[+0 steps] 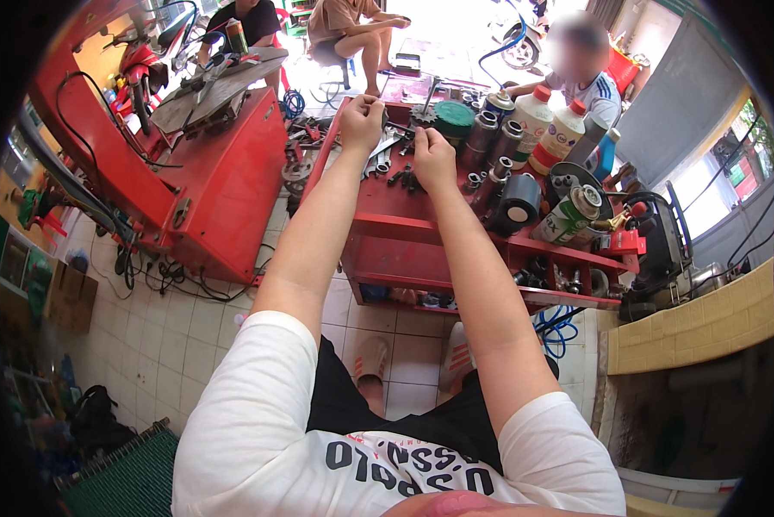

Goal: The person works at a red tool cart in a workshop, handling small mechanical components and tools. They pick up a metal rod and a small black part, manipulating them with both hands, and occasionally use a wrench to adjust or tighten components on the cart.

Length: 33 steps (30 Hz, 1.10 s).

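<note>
My left hand (361,125) is closed on a small dark metal tool (398,129) over the back left of a red tool cart (378,226). My right hand (433,159) is closed a little lower and to the right, its thumb at the dark piece; exactly what it grips is partly hidden. Below and between my hands lie wrenches (382,155) and small black pieces (404,179). A toothed metal disc (423,116) and a green round tub (452,119) stand just beyond. Several dark cylinders (481,136), sockets and white bottles (533,121) crowd the cart's right side.
A red machine (223,189) with cables occupies the left. Co-workers sit beyond, including a person in tan (339,30) and one in white (598,99) behind the bottles. A yellow padded panel (688,323) is at right, near coiled blue hose (557,332).
</note>
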Available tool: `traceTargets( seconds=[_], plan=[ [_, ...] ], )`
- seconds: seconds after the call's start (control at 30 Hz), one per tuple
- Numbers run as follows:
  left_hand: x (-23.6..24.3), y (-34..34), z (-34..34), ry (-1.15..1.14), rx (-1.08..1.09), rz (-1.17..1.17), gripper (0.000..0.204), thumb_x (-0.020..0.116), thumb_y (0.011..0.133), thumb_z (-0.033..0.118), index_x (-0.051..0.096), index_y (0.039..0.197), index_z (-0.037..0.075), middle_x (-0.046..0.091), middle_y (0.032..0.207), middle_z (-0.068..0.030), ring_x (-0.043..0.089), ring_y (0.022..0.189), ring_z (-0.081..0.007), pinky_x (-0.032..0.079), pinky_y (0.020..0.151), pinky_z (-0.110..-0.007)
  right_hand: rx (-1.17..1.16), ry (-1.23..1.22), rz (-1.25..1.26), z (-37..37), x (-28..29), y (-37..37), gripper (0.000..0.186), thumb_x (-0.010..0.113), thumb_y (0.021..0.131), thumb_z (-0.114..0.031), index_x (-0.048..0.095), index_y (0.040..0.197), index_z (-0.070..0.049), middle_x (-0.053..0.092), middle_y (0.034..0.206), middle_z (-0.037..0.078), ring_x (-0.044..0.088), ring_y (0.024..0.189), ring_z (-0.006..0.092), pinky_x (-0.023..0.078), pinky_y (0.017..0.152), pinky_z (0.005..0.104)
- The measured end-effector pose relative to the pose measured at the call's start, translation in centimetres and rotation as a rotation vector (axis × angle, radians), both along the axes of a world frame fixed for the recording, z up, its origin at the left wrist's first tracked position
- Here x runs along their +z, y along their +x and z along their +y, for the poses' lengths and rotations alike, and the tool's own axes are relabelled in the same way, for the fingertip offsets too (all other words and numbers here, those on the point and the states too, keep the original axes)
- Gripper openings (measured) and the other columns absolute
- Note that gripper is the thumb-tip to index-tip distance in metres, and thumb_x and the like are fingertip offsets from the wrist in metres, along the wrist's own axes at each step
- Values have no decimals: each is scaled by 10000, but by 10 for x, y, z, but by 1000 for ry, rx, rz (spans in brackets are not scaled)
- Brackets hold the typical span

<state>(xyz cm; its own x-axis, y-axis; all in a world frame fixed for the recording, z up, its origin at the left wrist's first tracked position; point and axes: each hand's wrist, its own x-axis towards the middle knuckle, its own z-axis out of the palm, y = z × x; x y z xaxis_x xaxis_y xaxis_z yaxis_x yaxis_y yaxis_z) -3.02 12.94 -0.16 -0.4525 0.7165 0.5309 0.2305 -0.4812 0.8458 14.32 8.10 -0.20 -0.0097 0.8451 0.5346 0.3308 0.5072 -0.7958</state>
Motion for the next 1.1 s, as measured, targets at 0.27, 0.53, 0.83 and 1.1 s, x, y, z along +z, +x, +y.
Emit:
traceTargets(
  seconds=[0.27, 0.53, 0.83, 1.1],
  plan=[
    [-3, -3, 4, -19, -46, -48, 145, 715, 972, 158, 710, 974, 14, 727, 839, -35, 645, 711, -79, 504, 649, -254, 7, -19, -1, 0, -1, -1, 416, 562, 1088, -347, 638, 894, 13, 659, 773, 238, 649, 730, 435, 498, 693, 491],
    [-7, -14, 12, -28, -76, -107, 223, 727, 934, 213, 730, 951, -9, 739, 807, -62, 668, 706, -103, 517, 640, -281, 36, -55, -8, -2, 2, -5, 429, 529, 1104, -362, 639, 927, 13, 663, 797, 231, 654, 748, 414, 501, 716, 488],
    [-6, 0, 14, -157, 5, 30, 392, 761, 918, 328, 776, 1087, -25, 768, 953, -118, 693, 826, -193, 552, 764, -351, -36, 63, -33, 7, -10, 8, 367, 582, 1073, -342, 685, 984, -1, 704, 930, 280, 680, 902, 500, 527, 760, 543],
    [-18, -14, 32, -65, -176, -206, 205, 722, 974, 204, 729, 1021, 4, 714, 870, -16, 635, 751, -94, 499, 696, -254, -11, 25, 31, -1, 1, 6, 336, 612, 1055, -313, 682, 935, -7, 693, 884, 306, 666, 894, 521, 523, 746, 578]
  ],
)
